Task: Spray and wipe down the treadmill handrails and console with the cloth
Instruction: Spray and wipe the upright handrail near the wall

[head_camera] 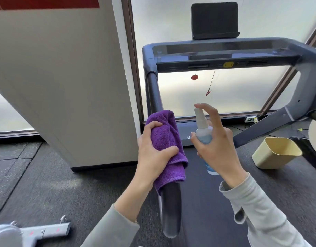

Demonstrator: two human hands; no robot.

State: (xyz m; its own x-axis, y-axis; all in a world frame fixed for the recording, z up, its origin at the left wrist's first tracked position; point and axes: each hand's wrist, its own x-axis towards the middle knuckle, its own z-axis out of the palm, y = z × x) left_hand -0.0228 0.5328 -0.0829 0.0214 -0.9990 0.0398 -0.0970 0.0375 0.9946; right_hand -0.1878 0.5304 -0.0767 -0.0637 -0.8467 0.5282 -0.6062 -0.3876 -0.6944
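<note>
Frosted window panels (225, 97) glowed behind the dark grey treadmill console (225, 56). On the black padded left handrail (171, 211), the left hand (153, 152) lay palm down, fingers and thumb clamped around the bunched purple microfibre cloth (165, 138), which hid the rail beneath the grip. Just right of that grip, the right hand (217, 145) curled around a small translucent spray bottle (203, 131), forefinger arched over its white nozzle; its label was mostly covered.

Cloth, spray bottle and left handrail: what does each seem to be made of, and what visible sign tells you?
Cloth: purple microfibre or terry, judging by its fuzzy looped pile and stitched hem.
Spray bottle: translucent plastic, probably; pale liquid shows through, and the pump top is matte white.
Left handrail: dark, smooth, slightly glossy; foam, rubber or plastic over a tube, hard to tell.
</note>
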